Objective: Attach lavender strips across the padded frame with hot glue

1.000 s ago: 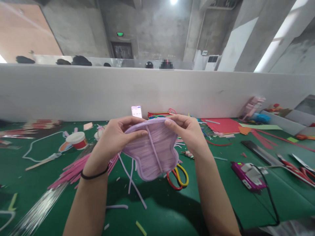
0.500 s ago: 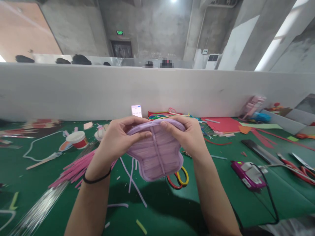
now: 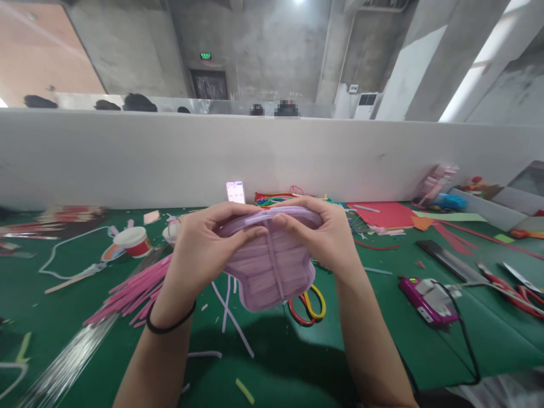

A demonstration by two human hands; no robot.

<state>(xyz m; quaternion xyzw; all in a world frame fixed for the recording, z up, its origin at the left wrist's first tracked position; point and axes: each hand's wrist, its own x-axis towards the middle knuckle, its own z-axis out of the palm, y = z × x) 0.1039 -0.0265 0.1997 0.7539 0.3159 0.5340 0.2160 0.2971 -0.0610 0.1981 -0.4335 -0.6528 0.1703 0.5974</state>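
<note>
A lilac shape built from rows of pipe cleaners (image 3: 259, 263), lobed like a butterfly wing with a raised rim and a strip down its middle, is held up over the table. My left hand (image 3: 212, 238) pinches its upper left edge, thumb on the near face. On the upper right edge, my right hand (image 3: 321, 232) grips it the same way, and the two thumbs almost meet at the middle strip. Both hands' other fingers are partly hidden behind the piece. Scissors with red and yellow handles (image 3: 317, 303) lie beneath it, their blades out of sight.
Loose lilac pipe cleaners (image 3: 233, 317) and a pink bundle (image 3: 131, 292) lie on the green table. A paper cup (image 3: 135, 243) stands left. A lit phone (image 3: 235, 192) leans on the white partition (image 3: 170, 158). Rightward are a purple power strip (image 3: 425, 306) and red-handled tools (image 3: 510, 292).
Both hands keep hold of the lilac piece. Its top edge has tipped slightly toward me, and the left hand has shifted a little to the right.
</note>
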